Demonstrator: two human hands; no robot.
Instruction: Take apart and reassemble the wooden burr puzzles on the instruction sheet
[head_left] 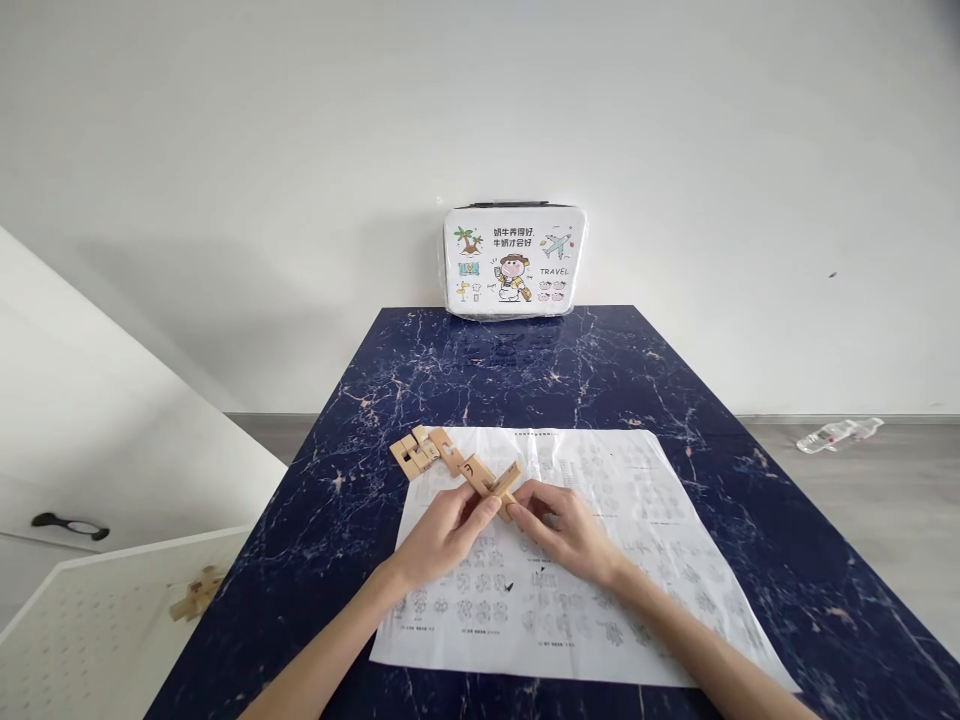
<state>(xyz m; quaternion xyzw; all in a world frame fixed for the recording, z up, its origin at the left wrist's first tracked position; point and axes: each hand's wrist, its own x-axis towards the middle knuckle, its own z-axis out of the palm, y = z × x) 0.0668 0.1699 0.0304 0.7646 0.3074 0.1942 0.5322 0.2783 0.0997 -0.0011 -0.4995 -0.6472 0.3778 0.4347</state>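
Between my two hands, a few notched wooden puzzle pieces (480, 474) are fitted across each other above the printed sheet (600, 560). My left hand (448, 530) grips them from the left, thumb pressed on the near side. From the right, my right hand (566, 525) pinches the near end with thumb and forefinger. One piece carries a dark handwritten mark. Just beyond my left hand, more wooden pieces (411, 452) lie grouped at the sheet's upper left corner, and another notched piece (447, 450) lies beside them. My fingers hide part of the held pieces.
A white printed case (514, 260) in clear wrap stands at the far end of the blue marbled table (495, 385). On a lower white surface (82, 620) at left sits a wooden puzzle (196, 592). A clear plastic bottle (838, 434) lies on the floor at right.
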